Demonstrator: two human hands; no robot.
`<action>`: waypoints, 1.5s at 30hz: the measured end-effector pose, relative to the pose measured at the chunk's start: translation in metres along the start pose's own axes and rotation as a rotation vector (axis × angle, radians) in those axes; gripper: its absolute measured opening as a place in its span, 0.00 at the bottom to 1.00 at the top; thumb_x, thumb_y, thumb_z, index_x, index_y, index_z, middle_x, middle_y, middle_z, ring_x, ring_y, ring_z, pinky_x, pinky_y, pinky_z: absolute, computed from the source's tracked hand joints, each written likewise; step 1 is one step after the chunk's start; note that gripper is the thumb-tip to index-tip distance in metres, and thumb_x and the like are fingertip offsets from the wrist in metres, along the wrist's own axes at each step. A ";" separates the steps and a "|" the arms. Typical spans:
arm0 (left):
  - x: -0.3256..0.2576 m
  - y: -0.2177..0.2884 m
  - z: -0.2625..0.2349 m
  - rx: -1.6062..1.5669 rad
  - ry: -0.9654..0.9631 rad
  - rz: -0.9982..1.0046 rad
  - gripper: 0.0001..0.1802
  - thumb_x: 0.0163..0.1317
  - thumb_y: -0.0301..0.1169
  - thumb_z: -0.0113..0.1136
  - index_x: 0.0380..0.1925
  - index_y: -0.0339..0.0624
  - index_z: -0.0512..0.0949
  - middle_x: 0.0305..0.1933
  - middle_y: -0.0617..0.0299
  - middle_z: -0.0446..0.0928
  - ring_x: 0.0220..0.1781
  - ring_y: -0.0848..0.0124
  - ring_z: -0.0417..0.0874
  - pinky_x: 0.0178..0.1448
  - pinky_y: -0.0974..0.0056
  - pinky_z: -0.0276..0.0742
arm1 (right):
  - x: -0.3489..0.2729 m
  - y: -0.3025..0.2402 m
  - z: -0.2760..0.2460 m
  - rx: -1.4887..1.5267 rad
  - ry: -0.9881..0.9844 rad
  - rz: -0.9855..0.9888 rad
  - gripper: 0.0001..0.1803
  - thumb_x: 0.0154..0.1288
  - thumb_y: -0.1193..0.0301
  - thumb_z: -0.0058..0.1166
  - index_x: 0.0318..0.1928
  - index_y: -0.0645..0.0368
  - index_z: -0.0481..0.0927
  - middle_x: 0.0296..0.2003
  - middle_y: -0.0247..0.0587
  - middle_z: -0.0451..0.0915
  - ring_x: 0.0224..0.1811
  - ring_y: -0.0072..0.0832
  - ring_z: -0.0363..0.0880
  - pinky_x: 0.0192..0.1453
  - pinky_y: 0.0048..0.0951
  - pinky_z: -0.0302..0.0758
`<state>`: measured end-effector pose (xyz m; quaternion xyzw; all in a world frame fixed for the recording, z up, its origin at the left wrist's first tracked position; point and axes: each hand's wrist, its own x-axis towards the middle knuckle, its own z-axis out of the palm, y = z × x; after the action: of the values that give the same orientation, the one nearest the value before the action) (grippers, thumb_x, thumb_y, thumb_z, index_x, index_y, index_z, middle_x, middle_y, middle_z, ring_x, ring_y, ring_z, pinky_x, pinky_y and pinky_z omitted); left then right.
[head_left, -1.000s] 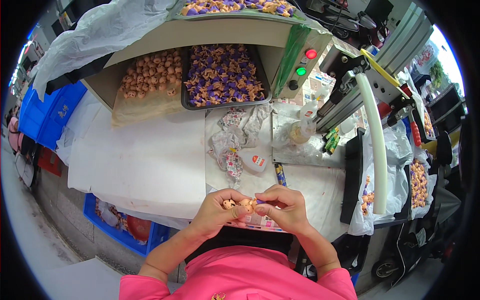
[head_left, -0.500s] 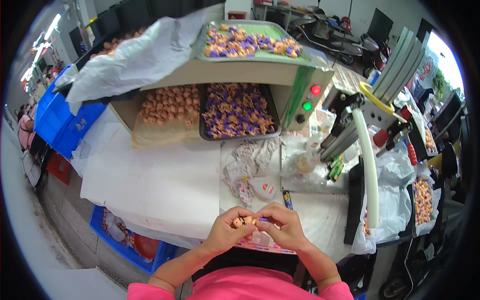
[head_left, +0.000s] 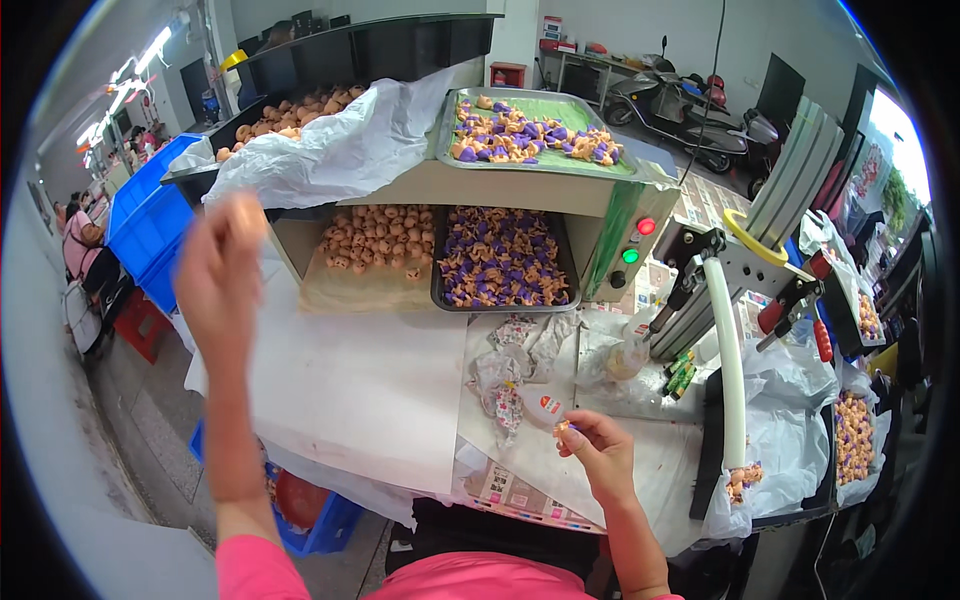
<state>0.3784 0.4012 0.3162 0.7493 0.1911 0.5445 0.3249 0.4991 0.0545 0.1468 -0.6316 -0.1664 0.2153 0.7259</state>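
Observation:
My right hand (head_left: 608, 460) is over the front of the worktable, thumb and fingertips pinched on a small peach-and-purple doll body (head_left: 562, 429). My left hand (head_left: 220, 280) is raised at the left, in front of the crumpled white sheet and the black bin of doll heads (head_left: 285, 120). Motion smears its fingers, so I cannot make out whether they hold anything. More round peach doll heads (head_left: 375, 237) lie on brown paper under the beige machine's hood. Beside them stands a dark tray (head_left: 440, 290) full of purple-and-peach doll bodies.
A metal tray (head_left: 450, 140) of doll pieces sits on the beige machine (head_left: 560, 190). A white bottle (head_left: 543, 403) and crumpled wrapping (head_left: 495, 380) lie near my right hand. At right rises a metal press with a pale hose (head_left: 727, 350); a blue crate (head_left: 335, 525) stands below left.
My hands have parted. The left has swung up and left toward the bin; the right has moved slightly right with the doll body. My view has shifted a little.

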 end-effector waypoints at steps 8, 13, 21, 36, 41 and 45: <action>0.089 -0.017 -0.006 0.327 0.044 0.369 0.22 0.66 0.41 0.60 0.52 0.37 0.73 0.28 0.68 0.70 0.29 0.81 0.70 0.33 0.74 0.67 | -0.008 0.025 -0.019 -0.019 -0.093 0.020 0.11 0.63 0.76 0.59 0.46 0.65 0.79 0.36 0.37 0.82 0.35 0.20 0.80 0.39 0.21 0.78; -0.064 0.008 0.054 -0.187 -0.214 -0.035 0.11 0.68 0.24 0.49 0.48 0.42 0.63 0.35 0.67 0.65 0.23 0.86 0.61 0.23 0.80 0.59 | 0.002 0.063 -0.055 -0.350 -0.030 -0.060 0.09 0.61 0.77 0.60 0.42 0.66 0.79 0.32 0.37 0.79 0.34 0.21 0.81 0.38 0.20 0.77; -0.255 -0.047 0.112 -1.070 -1.024 -1.302 0.11 0.67 0.34 0.56 0.44 0.41 0.71 0.35 0.59 0.78 0.21 0.79 0.75 0.22 0.76 0.72 | 0.014 0.083 -0.049 -0.791 -0.109 -0.117 0.10 0.56 0.73 0.63 0.40 0.62 0.81 0.35 0.44 0.79 0.28 0.33 0.79 0.33 0.29 0.75; -0.288 -0.083 0.104 -1.400 -0.539 -1.611 0.16 0.71 0.39 0.49 0.49 0.38 0.73 0.49 0.53 0.77 0.50 0.63 0.81 0.54 0.66 0.82 | 0.077 0.104 -0.007 -1.124 -0.076 -0.327 0.23 0.51 0.72 0.64 0.50 0.63 0.76 0.40 0.49 0.77 0.45 0.47 0.74 0.47 0.40 0.71; -0.304 -0.119 0.099 -1.681 -0.643 -1.609 0.18 0.69 0.40 0.52 0.51 0.40 0.72 0.50 0.56 0.76 0.53 0.64 0.80 0.52 0.68 0.82 | 0.055 0.076 0.011 -0.828 -0.008 -0.240 0.22 0.53 0.73 0.63 0.50 0.64 0.76 0.39 0.48 0.76 0.40 0.44 0.76 0.44 0.35 0.72; -0.299 -0.111 0.107 -1.628 -0.653 -1.608 0.19 0.68 0.35 0.55 0.56 0.41 0.69 0.51 0.58 0.76 0.53 0.67 0.80 0.47 0.74 0.81 | 0.026 0.065 -0.001 -0.630 -0.090 -0.158 0.22 0.53 0.75 0.64 0.50 0.63 0.76 0.39 0.40 0.75 0.40 0.30 0.76 0.45 0.26 0.71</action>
<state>0.3866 0.2591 0.0110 0.0914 0.1125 -0.0708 0.9869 0.5153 0.0740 0.0814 -0.8002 -0.3052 0.1240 0.5012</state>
